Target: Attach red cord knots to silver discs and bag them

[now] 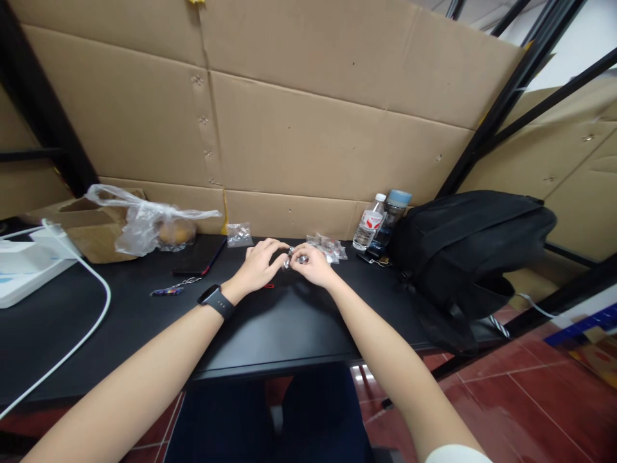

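Observation:
Both hands meet over the black tabletop around a small shiny silver thing (288,260), perhaps a metal piece or a crinkled clear packet; its kind cannot be made out. My left hand (259,266), below a black wristwatch (215,300), has its thumb and index fingertips closed at its left side. My right hand (314,265) pinches it from the right, with a silvery part showing between the fingers. Just behind the right hand lie several small clear plastic packets (332,247). A small red item (268,286) lies under the left hand, partly hidden.
A clear packet (240,234), a dark flat device (198,256) and a keychain (168,291) lie left. Further left are a plastic bag (139,222), a cardboard box (99,235) and a white cable (107,292). Two bottles (369,224) and a black backpack (463,251) stand right.

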The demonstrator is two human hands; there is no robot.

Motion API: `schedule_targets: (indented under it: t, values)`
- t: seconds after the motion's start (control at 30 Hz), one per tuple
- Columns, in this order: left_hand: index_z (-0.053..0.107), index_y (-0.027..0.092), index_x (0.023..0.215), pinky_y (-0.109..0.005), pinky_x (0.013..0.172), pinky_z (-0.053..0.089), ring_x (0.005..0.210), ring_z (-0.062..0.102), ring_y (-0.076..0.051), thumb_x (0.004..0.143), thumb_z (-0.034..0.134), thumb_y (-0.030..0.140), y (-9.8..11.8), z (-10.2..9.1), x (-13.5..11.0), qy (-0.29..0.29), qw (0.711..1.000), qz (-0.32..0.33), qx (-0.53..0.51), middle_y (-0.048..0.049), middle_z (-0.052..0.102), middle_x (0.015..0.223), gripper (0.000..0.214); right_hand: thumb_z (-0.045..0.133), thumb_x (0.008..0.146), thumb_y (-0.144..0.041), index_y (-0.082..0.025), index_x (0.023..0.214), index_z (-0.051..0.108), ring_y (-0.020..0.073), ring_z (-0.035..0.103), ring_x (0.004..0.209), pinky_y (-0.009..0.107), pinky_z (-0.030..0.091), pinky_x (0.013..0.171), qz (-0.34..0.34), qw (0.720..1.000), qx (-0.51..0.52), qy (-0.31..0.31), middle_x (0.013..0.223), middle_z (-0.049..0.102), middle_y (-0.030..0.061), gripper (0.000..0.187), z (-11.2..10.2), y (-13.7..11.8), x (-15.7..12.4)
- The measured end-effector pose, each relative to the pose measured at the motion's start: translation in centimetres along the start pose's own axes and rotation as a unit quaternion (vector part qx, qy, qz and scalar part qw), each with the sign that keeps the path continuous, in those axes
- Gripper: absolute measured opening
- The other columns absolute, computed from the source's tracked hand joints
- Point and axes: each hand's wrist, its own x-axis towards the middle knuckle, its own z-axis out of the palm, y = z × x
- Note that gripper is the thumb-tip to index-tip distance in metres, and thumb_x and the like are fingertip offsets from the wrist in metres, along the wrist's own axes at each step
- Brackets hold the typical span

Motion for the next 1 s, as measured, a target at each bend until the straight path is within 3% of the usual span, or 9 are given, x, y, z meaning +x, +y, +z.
schedule_targets:
  t: [0.17, 0.3, 0.4, 0.53, 0.6, 0.77, 1.0]
  values:
    - [0.07, 0.031, 0.114, -0.043, 0.096, 0.039, 0.117, 0.057, -0.028, 0.094, 0.056, 0.051, -0.5, 0.7, -0.3, -0.098, 0.995, 0.023, 0.028, -0.0046, 0.067, 0.122, 0.031, 0.069, 0.08, -0.017, -0.018, 0.072, 0.072, 0.0175, 0.064, 0.099, 0.03, 0.05, 0.086, 0.002, 1.0, 0.015, 0.003, 0.108, 0.064, 0.0051, 0.008, -0.6, 0.0, 0.1]
    - [0.066, 0.028, 0.123, -0.04, 0.094, 0.043, 0.113, 0.06, -0.026, 0.096, 0.051, 0.051, -1.4, 0.4, 0.0, -0.108, 0.994, 0.023, 0.016, -0.007, 0.067, 0.121, 0.038, 0.071, 0.08, -0.016, -0.018, 0.073, 0.073, 0.0172, 0.064, 0.096, 0.03, 0.048, 0.088, -0.018, 1.0, -0.007, -0.012, 0.101, 0.067, 0.0042, 0.008, -0.9, 0.5, 0.1]
    - [0.069, 0.022, 0.113, -0.033, 0.086, 0.047, 0.094, 0.064, -0.022, 0.094, 0.054, 0.048, -2.2, -0.9, 0.2, -0.136, 0.99, 0.024, 0.001, -0.0075, 0.069, 0.104, 0.036, 0.071, 0.08, -0.016, -0.018, 0.076, 0.074, 0.0159, 0.065, 0.089, 0.028, 0.047, 0.086, -0.033, 0.997, -0.039, -0.065, 0.092, 0.07, 0.0032, 0.005, -1.3, 1.0, 0.2]
    - [0.074, 0.021, 0.094, -0.026, 0.074, 0.047, 0.083, 0.063, -0.019, 0.078, 0.071, 0.046, -3.1, -2.6, 0.1, -0.271, 0.962, 0.035, -0.001, -0.004, 0.069, 0.091, 0.029, 0.07, 0.082, -0.02, -0.017, 0.083, 0.074, 0.0137, 0.063, 0.074, 0.025, 0.046, 0.073, 0.045, 0.99, -0.091, -0.095, 0.087, 0.072, 0.0024, 0.005, -3.5, 2.2, 0.1]
    - [0.075, 0.021, 0.088, -0.025, 0.071, 0.045, 0.08, 0.064, -0.018, 0.079, 0.071, 0.043, -3.3, -2.8, 0.0, -0.3, 0.953, 0.032, -0.009, -0.0031, 0.07, 0.088, 0.024, 0.075, 0.077, -0.022, -0.016, 0.087, 0.073, 0.0142, 0.063, 0.073, 0.024, 0.045, 0.069, 0.083, 0.98, -0.138, -0.117, 0.085, 0.072, 0.0018, 0.012, -5.3, 2.9, -0.1]
    - [0.07, 0.019, 0.083, -0.025, 0.069, 0.043, 0.074, 0.064, -0.017, 0.088, 0.061, 0.036, -2.8, -2.4, 0.0, -0.299, 0.953, 0.038, -0.008, -0.0035, 0.072, 0.084, 0.02, 0.091, 0.056, -0.033, -0.016, 0.098, 0.072, 0.0159, 0.062, 0.076, 0.024, 0.045, 0.067, 0.154, 0.951, -0.182, -0.199, 0.092, 0.071, 0.0023, 0.049, -8.6, 3.9, -0.8]
    - [0.059, 0.021, 0.087, -0.024, 0.064, 0.041, 0.069, 0.065, -0.015, 0.095, 0.052, 0.029, -2.4, -2.0, 0.0, -0.228, 0.973, 0.029, -0.022, 0.0003, 0.072, 0.076, 0.013, 0.091, 0.055, -0.026, -0.017, 0.093, 0.072, 0.0149, 0.065, 0.075, 0.022, 0.045, 0.064, 0.185, 0.943, -0.171, -0.216, 0.087, 0.072, 0.0002, 0.044, -7.8, 3.6, -0.7]
